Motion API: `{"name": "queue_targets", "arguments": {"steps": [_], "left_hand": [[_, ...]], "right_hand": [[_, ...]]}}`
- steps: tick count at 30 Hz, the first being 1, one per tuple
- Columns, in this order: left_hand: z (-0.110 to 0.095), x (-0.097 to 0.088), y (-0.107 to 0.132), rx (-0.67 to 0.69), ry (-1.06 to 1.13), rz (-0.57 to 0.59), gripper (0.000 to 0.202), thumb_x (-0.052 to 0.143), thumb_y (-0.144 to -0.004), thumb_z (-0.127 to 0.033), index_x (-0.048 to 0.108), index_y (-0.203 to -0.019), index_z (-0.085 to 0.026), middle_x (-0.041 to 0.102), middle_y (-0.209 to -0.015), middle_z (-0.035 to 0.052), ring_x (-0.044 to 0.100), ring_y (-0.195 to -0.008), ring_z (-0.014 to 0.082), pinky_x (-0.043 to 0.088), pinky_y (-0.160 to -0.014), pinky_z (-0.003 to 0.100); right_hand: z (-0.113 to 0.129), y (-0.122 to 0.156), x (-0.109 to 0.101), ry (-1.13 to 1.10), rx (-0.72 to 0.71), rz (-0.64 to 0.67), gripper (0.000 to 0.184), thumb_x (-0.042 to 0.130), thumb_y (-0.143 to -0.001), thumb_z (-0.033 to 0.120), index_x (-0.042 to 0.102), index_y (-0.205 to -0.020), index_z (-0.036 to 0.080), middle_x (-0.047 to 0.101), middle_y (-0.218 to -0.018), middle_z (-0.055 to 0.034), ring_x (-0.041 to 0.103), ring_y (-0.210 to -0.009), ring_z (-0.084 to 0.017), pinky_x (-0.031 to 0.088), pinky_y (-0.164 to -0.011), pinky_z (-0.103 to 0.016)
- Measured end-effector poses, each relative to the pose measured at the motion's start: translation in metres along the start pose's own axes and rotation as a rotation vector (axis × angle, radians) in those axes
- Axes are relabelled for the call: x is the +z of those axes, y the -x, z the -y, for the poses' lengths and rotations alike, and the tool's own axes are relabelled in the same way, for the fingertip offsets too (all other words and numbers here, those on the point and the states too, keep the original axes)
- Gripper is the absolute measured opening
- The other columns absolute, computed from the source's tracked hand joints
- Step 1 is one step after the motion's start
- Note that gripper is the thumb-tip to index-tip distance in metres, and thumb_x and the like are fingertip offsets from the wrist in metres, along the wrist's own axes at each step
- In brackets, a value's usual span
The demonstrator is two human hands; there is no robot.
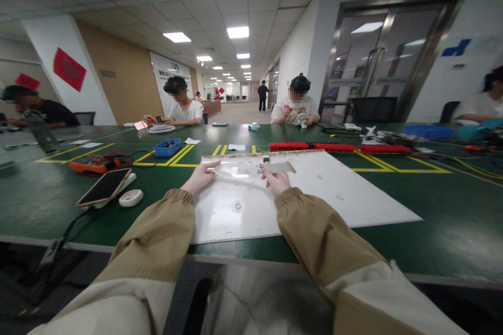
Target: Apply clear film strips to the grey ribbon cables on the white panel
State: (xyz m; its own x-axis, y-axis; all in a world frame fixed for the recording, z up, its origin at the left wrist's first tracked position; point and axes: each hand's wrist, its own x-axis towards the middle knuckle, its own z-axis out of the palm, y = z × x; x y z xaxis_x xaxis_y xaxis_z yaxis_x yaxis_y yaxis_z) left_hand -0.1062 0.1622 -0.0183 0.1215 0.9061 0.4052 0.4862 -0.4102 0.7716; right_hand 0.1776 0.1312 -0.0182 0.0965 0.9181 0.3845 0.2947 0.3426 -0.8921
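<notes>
A large white panel (pixel 310 193) with small raised fittings lies flat on the green table in front of me. My left hand (pixel 201 177) rests at its far left part, index finger stretched out and nothing visible in the fingers. Over the middle of the panel, my right hand (pixel 277 181) is closed, with thumb and fingers at a thin, flat, greyish plate (pixel 286 167). What that plate is exactly, I cannot make out. A small dark green piece (pixel 266 159) shows just beyond the right fingertips.
To the left are a phone (pixel 104 187) on a stand, a round white object (pixel 131 198), an orange multimeter (pixel 94 163) and a blue bin (pixel 167 147). Red strips (pixel 334 147) lie behind the panel. Several people sit around the table; another blue bin (pixel 426 132) stands right.
</notes>
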Motion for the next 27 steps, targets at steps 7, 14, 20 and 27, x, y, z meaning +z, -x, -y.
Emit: {"name": "queue_targets", "arguments": {"steps": [7, 14, 20, 27], "left_hand": [[-0.001, -0.007, 0.0, 0.243, -0.205, -0.098, 0.033, 0.061, -0.077, -0.024, 0.067, -0.108, -0.016, 0.058, -0.118, 0.0108, 0.055, -0.11, 0.023, 0.038, -0.101, 0.033], [-0.015, -0.013, 0.007, 0.203, -0.435, -0.229, 0.022, 0.054, -0.084, -0.028, 0.07, -0.098, -0.021, 0.065, -0.107, 0.0064, 0.061, -0.093, 0.0205, 0.043, -0.081, 0.027], [-0.023, -0.013, 0.008, 0.227, -0.644, -0.27, 0.02, 0.053, -0.086, -0.028, 0.071, -0.091, -0.02, 0.07, -0.095, 0.0078, 0.06, -0.094, 0.0244, 0.033, -0.093, 0.035], [-0.023, -0.011, 0.009, 0.146, -0.611, -0.252, 0.027, 0.049, -0.087, -0.035, 0.071, -0.091, -0.02, 0.071, -0.087, 0.0085, 0.06, -0.079, 0.0223, 0.036, -0.071, 0.028]], "right_hand": [[0.002, 0.002, 0.001, -0.018, 0.017, 0.044, 0.032, 0.054, -0.08, 0.029, 0.07, -0.101, 0.011, 0.065, -0.067, -0.0027, 0.044, -0.038, -0.007, 0.04, -0.04, -0.019], [0.002, 0.004, 0.002, 0.177, -0.052, 0.138, 0.029, 0.053, -0.082, 0.022, 0.07, -0.104, 0.018, 0.064, -0.065, 0.0007, 0.046, -0.04, -0.007, 0.043, -0.042, -0.018], [-0.001, 0.004, 0.004, 0.281, -0.147, 0.166, 0.027, 0.056, -0.082, 0.023, 0.071, -0.105, 0.022, 0.066, -0.068, -0.0002, 0.048, -0.045, -0.009, 0.044, -0.046, -0.02], [-0.009, 0.003, 0.007, 0.334, -0.197, 0.134, 0.023, 0.061, -0.081, 0.031, 0.071, -0.1, 0.023, 0.069, -0.085, -0.0031, 0.061, -0.066, -0.017, 0.051, -0.066, -0.028]]}}
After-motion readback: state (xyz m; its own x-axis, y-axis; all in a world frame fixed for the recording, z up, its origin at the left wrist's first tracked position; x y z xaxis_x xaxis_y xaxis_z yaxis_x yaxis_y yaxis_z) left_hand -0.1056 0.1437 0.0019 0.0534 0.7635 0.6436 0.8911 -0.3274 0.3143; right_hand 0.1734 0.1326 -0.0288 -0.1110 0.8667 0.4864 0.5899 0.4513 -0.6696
